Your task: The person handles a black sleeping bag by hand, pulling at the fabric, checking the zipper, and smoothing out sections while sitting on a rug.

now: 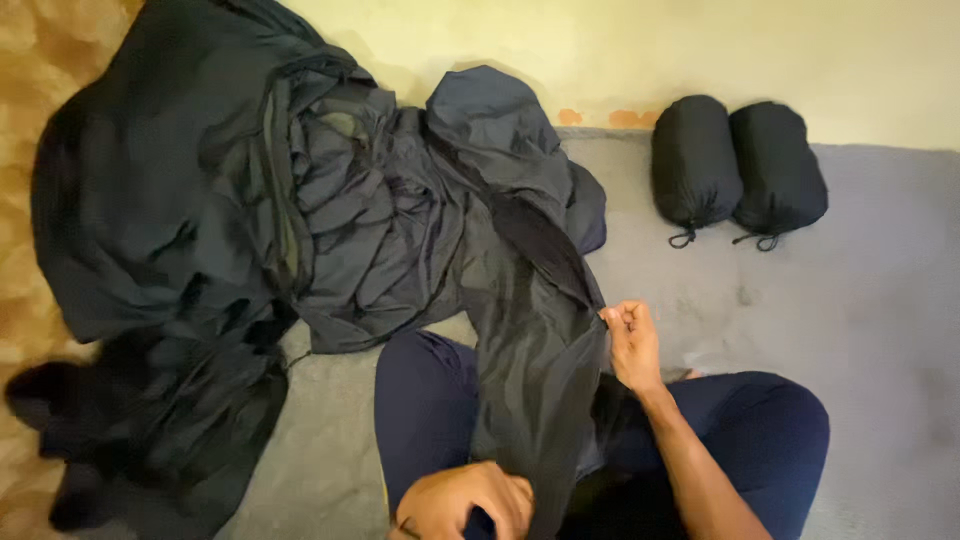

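The right hand (632,345) pinches the edge of a long dark cloth (535,340) that hangs down over the person's lap. The left hand (468,503) is closed around the bottom end of the same cloth. The rest of it runs up to a big dark heap (250,190) on the grey mat (880,300), and two black rolled bags (738,170) lie well apart by the wall.

Right hand (632,343) raised, fingertips pinched, forearm angled up from lap. Left hand (468,502) low, fingers curled closed.

Grey carpet (860,300), pale yellow wall (700,50)
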